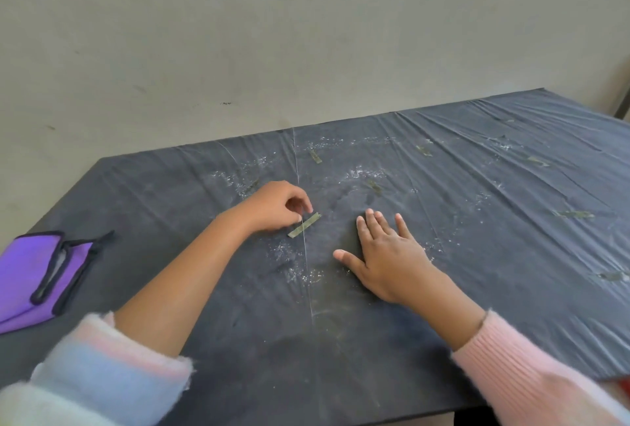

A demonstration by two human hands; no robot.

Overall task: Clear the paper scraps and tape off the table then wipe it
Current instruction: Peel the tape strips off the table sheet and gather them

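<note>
A table covered in dark plastic sheeting carries several greenish tape strips and specks of white paper scraps. My left hand pinches the near end of one tape strip at the middle of the table, thumb and forefinger closed on it. My right hand lies flat on the sheeting just right of that strip, fingers spread, holding nothing. Other tape strips lie farther back, right of centre and at the right.
A purple cloth with dark trim lies at the table's left edge. A grey wall stands behind the table. The sheeting is wrinkled on the right side, with a taped seam running down the middle.
</note>
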